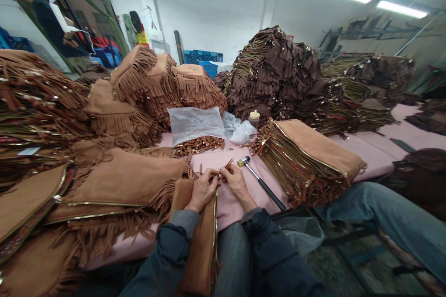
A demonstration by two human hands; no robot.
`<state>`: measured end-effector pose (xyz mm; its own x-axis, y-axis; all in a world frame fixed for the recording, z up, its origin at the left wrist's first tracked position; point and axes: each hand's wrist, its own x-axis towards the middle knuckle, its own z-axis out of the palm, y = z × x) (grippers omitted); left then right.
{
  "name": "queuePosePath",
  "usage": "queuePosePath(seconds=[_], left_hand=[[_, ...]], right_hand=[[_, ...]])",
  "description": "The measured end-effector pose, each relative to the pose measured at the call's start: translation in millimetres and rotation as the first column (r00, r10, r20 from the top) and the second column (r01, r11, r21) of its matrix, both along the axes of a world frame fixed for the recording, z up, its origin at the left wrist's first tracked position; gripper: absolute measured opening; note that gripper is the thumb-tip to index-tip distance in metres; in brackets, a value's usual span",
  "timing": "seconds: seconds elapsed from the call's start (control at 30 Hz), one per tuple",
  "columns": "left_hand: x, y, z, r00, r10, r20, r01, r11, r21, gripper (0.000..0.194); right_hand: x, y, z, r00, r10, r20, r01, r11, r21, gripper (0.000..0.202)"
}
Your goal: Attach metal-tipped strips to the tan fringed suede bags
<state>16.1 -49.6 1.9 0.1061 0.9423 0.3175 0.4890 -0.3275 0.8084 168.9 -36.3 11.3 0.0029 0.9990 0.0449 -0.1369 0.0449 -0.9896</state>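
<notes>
A tan pouch (pixel 200 246) with a gold zipper lies lengthwise over my lap and the table's front edge. At its far end my left hand (pixel 205 189) pinches the zipper's end. Touching fingertips with it, my right hand (pixel 237 184) holds a thin brown leather strip (pixel 229 163). The small metal part between the fingers is too tiny to make out. To the right, a hammer (pixel 261 181) with a yellow-tipped head and black handle rests on the pink cloth (pixel 232 204). Short leather strips (pixel 199 145) lie in a pile beyond my hands, partly under a clear plastic bag (pixel 195 123).
A stack of tan pouches (pixel 313 148) stands at the right, and more fringed tan pouches (pixel 128 176) fill the left. Behind are a dark brown heap (pixel 268 69) and a lidded jar (pixel 254 118). A person (pixel 57 23) stands at the back left; another's jeans-clad leg (pixel 386 213) is at right.
</notes>
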Motion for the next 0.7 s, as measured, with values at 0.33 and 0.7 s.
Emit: queuePosePath(seconds=[0.33,0.7], left_hand=[[-14,12,13.5,0.953,-0.196,0.232,0.240,0.955,-0.177,0.024],[-8,9,22.7,0.949,-0.295,0.107,0.310,0.934,-0.178,0.022]], right_hand=[[4,-30,-7.3,0.803,-0.095,0.588,-0.203,0.884,0.421,0.027],[15,-5,-0.5,0.884,0.038,0.466,-0.129,0.978,0.165,0.022]])
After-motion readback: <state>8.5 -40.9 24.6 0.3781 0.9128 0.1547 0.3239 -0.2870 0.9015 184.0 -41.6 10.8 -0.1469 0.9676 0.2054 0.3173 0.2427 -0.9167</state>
